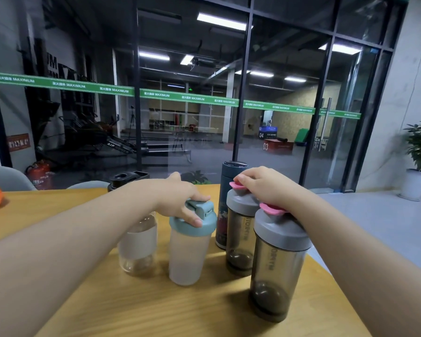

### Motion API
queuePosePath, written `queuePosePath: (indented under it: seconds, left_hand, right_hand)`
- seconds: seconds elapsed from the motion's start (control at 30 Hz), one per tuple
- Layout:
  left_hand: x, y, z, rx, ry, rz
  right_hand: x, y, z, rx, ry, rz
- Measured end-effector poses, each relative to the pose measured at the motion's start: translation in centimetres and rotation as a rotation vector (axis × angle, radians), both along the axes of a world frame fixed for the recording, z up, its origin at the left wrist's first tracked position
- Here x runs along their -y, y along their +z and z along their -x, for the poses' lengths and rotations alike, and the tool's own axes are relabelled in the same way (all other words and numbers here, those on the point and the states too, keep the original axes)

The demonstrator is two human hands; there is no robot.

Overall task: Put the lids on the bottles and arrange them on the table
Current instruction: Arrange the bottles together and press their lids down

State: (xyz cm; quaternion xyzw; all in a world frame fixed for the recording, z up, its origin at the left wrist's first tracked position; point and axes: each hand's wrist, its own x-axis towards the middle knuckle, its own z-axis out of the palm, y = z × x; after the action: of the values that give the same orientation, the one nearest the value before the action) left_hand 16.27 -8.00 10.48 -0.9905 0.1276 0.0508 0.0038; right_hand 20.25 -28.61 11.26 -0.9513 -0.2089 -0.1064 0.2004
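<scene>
Both hands rest on bottle tops near the right edge of the table (pixel 58 215). The left hand (pixel 180 200) lies over the teal lid (pixel 195 221) of the frosted bottle (pixel 188 259), fingers (pixel 192 218) spread and pressed flat on the cap rather than wrapped round it. The right hand (pixel 265 188) covers the grey lid (pixel 241 203) of the farther smoky bottle (pixel 238 244), fingers curled over the pink flip cap (pixel 237 186); whether they pinch it I cannot tell. The nearer smoky bottle (pixel 276 271) stands just in front, close to the right edge, lidded. A dark blue flask (pixel 225 190) stands behind, capped. A clear glass bottle (pixel 137 242) sits under the left forearm, its mouth hidden, and a black lid (pixel 127 178) shows behind it toward the far edge.

The step looks like seating the lids. Press straight down through each bottle's axis, since a sideways push could tip these tall bodies into their close neighbours. Keep the forearm lifted off the glass bottle. The nearer smoky bottle may want nudging inward from the edge
</scene>
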Motion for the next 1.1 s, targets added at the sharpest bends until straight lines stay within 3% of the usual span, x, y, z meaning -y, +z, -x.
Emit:
queuePosePath:
  seconds: [0.13, 0.37, 0.8, 1.1]
  left_hand:
    - [-0.4, -0.4, 0.6, 0.051, -0.037, 0.042]
    - [-1.0, -2.3, 1.6, 0.16, -0.036, 0.357]
    - [1.8, -2.9, 4.7, 0.312, 0.067, 0.345]
    - [4.4, -3.8, 6.6, 0.353, 0.071, 0.331]
  right_hand:
    - [0.0, 0.0, 0.1, -0.02, 0.001, 0.002]
    - [0.1, 0.0, 0.3, -0.036, 0.022, -0.022]
    - [0.3, -0.1, 0.4, -0.031, 0.02, -0.074]
    - [0.4, 0.0, 0.8, 0.054, 0.046, -0.228]
